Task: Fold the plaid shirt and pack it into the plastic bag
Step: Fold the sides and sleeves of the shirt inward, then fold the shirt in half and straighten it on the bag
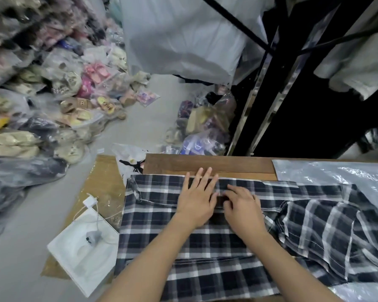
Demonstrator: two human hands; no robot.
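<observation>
Here, flat left hand [196,199] presses dark plaid shirt [216,247]; right hand [243,207] grip unclear.

Your wooden bench [207,164] stands on a pale grey floor [148,125]. Left of the bench, bagged slippers [59,101] lie heaped across that floor. Beyond the bench's far edge rises a black rack [303,110] with shiny rails, and farther back sits a big pale sack [179,40]. The light is soft and even.
</observation>
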